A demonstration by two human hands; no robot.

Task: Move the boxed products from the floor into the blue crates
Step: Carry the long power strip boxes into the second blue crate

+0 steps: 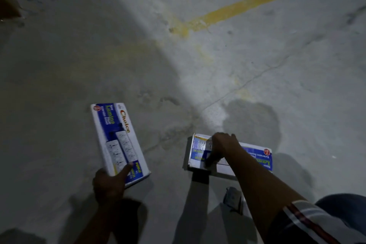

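1. Grey concrete fills the head view: the floor (198,55) carries a worn yellow line (247,4) running up toward the far right, and a brown edge, perhaps cardboard (8,0), shows at the far left.
2. Your left hand (109,180) grasps the near end of the left box (116,136), a white and blue product box; your thumb lies across its printed top and the other fingers are hidden beneath. I cannot tell whether that box is just clear of the floor or resting on it.
3. Your right hand (219,146) grasps the right box (229,154), a second white and blue product box, fingers curled over its far edge and thumb pressed on the near face. It stands tilted on its long edge, and a dark shape sits just below it that I cannot identify.
4. The two boxes are near each other but apart, both low at floor level just ahead of you.
5. No blue crate is visible in this view, so nothing here shows any box delivered yet.
6. My judgement: you are at the pick-up stage. Both boxes are in hand; carrying them to a crate and setting them inside is still left.
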